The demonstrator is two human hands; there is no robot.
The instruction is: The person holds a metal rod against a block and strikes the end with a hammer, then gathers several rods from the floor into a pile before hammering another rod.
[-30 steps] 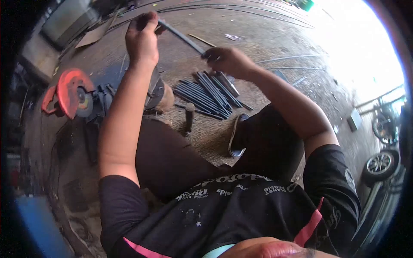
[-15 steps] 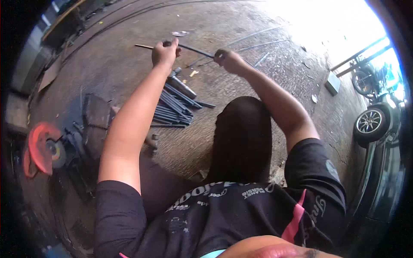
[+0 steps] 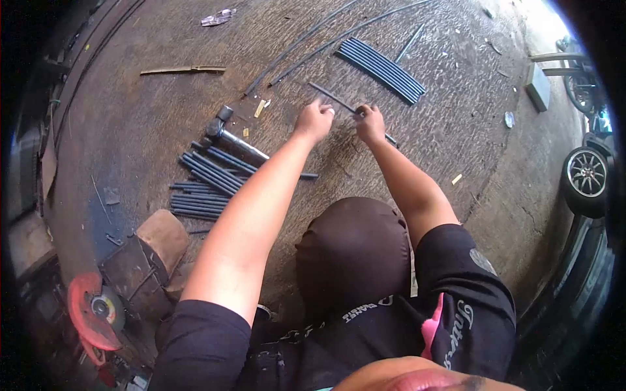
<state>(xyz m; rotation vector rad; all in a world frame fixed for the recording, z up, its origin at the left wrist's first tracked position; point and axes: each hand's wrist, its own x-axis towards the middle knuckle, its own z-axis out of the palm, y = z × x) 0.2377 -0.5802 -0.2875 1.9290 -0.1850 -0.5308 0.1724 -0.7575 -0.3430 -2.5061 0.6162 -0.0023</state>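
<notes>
A thin, dark, straight metal rod (image 3: 339, 102) — held low over the concrete floor (image 3: 424, 150), just beyond the hammer (image 3: 236, 138). Left hand (image 3: 314, 120) and right hand (image 3: 370, 124) both close around it, side by side.

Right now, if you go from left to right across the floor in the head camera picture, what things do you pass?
Red cut-off saw → pile of dark rods → left hand → right hand, both on one rod → neat row of rods → car wheel.
</notes>
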